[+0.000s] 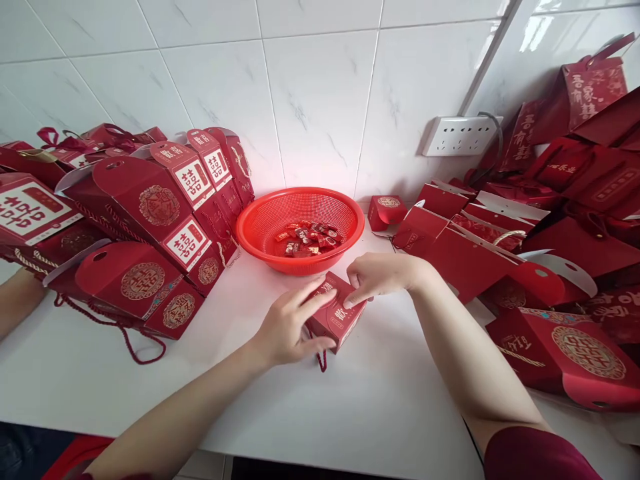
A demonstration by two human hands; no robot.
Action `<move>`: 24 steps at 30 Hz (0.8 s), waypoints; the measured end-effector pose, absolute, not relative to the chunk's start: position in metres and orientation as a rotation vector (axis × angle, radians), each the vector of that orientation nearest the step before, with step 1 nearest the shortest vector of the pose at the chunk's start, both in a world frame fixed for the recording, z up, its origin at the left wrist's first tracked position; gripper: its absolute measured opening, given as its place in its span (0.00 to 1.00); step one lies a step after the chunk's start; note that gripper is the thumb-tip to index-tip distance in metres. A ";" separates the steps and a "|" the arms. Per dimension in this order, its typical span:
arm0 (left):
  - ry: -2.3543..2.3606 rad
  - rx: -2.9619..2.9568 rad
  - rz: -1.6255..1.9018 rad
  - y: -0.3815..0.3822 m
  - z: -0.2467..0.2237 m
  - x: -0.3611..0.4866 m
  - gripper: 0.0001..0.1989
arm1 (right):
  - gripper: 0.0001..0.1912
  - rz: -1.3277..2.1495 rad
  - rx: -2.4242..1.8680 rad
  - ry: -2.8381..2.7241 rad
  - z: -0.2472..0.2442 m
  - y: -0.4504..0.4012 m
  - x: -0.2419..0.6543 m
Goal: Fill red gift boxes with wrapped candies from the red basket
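A small red box (340, 319) with gold characters lies on the white table, just in front of a red plastic basket (300, 267). Wrapped sweets (313, 239) lie in the bottom of the basket. My left hand (290, 325) rests on the box's left side, its fingers spread over the top. From the right, my right hand (383, 279) touches the box top with its thumb, the other fingers curled in; whether it pinches a part of the box is hidden. A dark red cord (323, 361) sticks out below the box.
Stacked red gift boxes (145, 200) fill the table's left side. More red boxes and bags (460, 257) crowd the right, below a wall socket strip (460, 136). A small red box (387, 211) stands near the tiled wall. Another person's arm (23, 300) shows at the left edge.
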State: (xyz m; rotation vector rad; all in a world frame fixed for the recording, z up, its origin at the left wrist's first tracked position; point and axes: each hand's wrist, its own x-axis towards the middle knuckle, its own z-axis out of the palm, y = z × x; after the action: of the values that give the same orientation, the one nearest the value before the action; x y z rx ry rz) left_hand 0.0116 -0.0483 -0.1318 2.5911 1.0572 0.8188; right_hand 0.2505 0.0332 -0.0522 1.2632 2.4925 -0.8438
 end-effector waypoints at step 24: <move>1.155 2.570 0.966 -0.087 -0.085 -0.002 0.34 | 0.19 -0.799 1.450 2.693 -0.015 -0.014 0.273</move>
State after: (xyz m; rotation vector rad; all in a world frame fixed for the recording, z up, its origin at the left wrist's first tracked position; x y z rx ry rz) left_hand -0.0017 -0.0867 -0.0847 2.5705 1.1553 0.9660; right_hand 0.2735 -0.0139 -0.0150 1.4498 2.6932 -0.7989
